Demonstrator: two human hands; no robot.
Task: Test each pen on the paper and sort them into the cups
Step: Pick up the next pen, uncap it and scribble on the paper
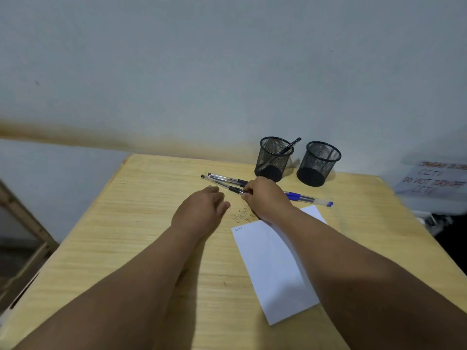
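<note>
Black pens: two clear-barrelled pens (222, 181) with black grips lie side by side on the wooden table (121, 223), just left of the cups, tips pointing left
Right hand: right hand (265, 198) reaches across the paper, fingertips curled and pinching the grip end of the nearer black pen
Left hand: left hand (202, 210) lies palm down on the table just beside the right hand, fingers relaxed, holding nothing
Blue pens: two blue pens (310, 199) lie together right of the right hand, near the paper's far corner
Paper: white sheet (273, 269) flat on the table under the right forearm, a small scribble at its upper left corner
Left cup: black mesh cup (274, 159) holds one dark pen (293, 145) leaning right
Right cup: black mesh cup (318, 162) stands just beside it, no pens visible inside
Table marks: pencilled lettering (240, 215) between the hands
Far right: handwritten CCTV notice (434, 179)
</note>
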